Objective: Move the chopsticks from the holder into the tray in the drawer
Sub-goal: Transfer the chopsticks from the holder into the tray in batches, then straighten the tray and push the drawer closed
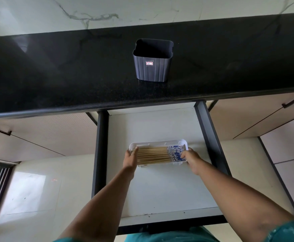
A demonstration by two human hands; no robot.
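Note:
A dark grey ribbed holder [151, 67] stands upright on the black counter with nothing showing inside it. In the pulled-out drawer [160, 189] lies a white tray [158, 142]. Several wooden chopsticks [153, 155] with blue-and-white patterned ends lie side by side in it, patterned ends to the right. My left hand [130, 159] touches the tray's left end and the plain chopstick tips. My right hand [191, 160] rests its fingers on the patterned ends at the tray's right end.
The black stone counter [73, 81] overhangs the back of the drawer. Dark drawer side rails [210, 135] run on both sides. Closed cabinet fronts with dark handles [293, 100] flank the drawer. Pale floor tiles lie below on the left.

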